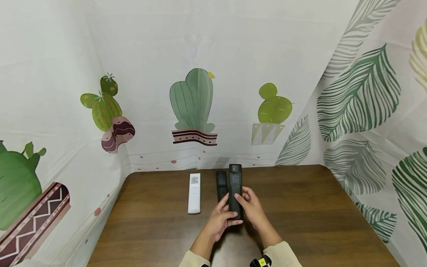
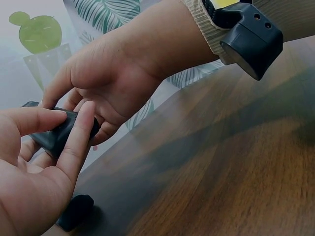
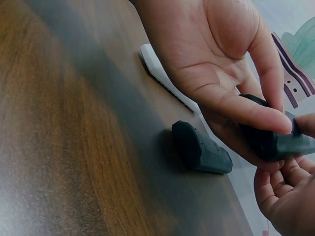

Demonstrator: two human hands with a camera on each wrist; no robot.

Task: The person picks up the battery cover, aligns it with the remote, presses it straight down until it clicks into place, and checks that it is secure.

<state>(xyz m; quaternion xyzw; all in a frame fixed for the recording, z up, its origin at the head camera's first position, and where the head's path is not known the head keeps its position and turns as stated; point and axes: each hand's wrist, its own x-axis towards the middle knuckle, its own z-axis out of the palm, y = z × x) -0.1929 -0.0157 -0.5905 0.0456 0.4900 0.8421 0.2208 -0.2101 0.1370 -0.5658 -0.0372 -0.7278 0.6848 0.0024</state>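
Observation:
Both hands hold a black remote control (image 1: 235,181) raised above the table, its back side up. My left hand (image 1: 218,222) grips the lower end, with the thumb across it. The right hand (image 1: 252,207) pinches the middle from the right side, its thumb pressing on the back. A second black remote control (image 1: 221,181) lies on the table just left of the held one, partly hidden by the hands. Farther left lies a white remote control (image 1: 194,194) with a printed label. In the right wrist view, the lying black remote (image 3: 202,150) rests below the hands.
The brown wooden table (image 1: 153,230) ends at a white cloth backdrop (image 1: 146,55) printed with cacti and leaves. The cloth also stands along the left and right sides.

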